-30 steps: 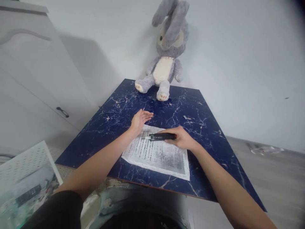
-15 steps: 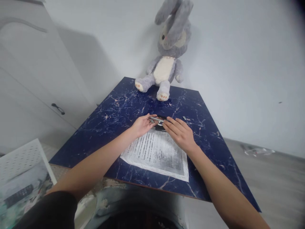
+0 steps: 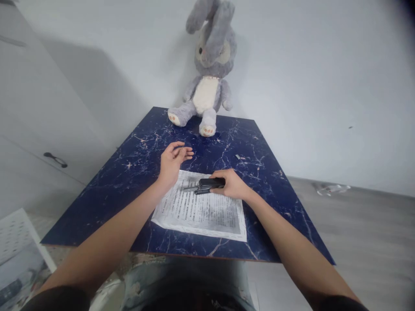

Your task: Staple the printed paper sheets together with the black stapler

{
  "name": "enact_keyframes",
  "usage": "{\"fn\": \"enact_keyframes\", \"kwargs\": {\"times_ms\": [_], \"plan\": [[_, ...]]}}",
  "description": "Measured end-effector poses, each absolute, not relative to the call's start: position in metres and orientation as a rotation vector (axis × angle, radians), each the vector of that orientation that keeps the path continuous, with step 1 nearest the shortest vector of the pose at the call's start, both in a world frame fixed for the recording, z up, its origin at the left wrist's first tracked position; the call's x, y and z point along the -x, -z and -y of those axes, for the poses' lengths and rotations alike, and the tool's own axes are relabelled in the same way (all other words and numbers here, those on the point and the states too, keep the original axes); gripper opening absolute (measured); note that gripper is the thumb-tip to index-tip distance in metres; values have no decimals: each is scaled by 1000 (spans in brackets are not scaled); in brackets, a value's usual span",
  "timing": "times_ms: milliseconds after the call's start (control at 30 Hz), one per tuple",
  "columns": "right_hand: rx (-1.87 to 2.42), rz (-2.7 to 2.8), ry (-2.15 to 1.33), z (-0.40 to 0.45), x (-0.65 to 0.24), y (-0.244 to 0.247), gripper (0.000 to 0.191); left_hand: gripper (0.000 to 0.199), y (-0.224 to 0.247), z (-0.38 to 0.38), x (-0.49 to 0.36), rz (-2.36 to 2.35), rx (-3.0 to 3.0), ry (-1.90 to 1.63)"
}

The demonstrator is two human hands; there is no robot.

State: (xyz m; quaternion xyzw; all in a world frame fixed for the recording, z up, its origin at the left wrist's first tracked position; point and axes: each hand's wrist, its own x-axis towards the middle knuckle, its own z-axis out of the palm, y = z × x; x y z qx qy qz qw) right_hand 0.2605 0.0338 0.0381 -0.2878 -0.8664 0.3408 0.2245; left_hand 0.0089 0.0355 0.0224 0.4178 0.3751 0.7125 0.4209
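Observation:
A black stapler is gripped by my right hand, its front end pointing left over the printed paper sheets. From that front end a thin metal piece sticks out to the left. My left hand is raised beyond the sheets' upper left corner, apart from the stapler, with its fingers partly curled and spread and nothing visible in them. The sheets lie on the dark blue marbled table, close to its front edge.
At the table's back sits a grey plush rabbit against the wall. A small item, perhaps staples, lies right of centre. A cabinet handle shows at left, a white perforated panel below it. Clear plastic lies on the floor.
Both hands were together on the stapler beyond the sheets. Now my left hand has let go and moved left, while my right hand has brought the stapler over the paper. The view has shifted.

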Motion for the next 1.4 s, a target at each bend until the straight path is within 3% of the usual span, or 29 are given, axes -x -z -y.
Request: {"fn": "enact_keyframes", "kwargs": {"times_ms": [400, 567, 867, 1133, 1400], "plan": [[830, 2399, -851, -34, -263, -39, 14, 32, -23, -29, -20, -825, -1123, -1616], [923, 2294, -866, -46, -272, -34, 18, 39, -22, -26, -18, -990, -1215, -1550], [1005, 2265, -790, -57, -281, -29, 15, 21, -27, -16, -20, -1178, -1556, -1464], [999, 2270, -743, -60, -280, -26, 16, 26, -28, -14, -20, -1171, -1880, -1331], [979, 2286, -728, -60, -279, -24, 16, 7, -25, -17, -20, -1140, -2045, -1116]]}}
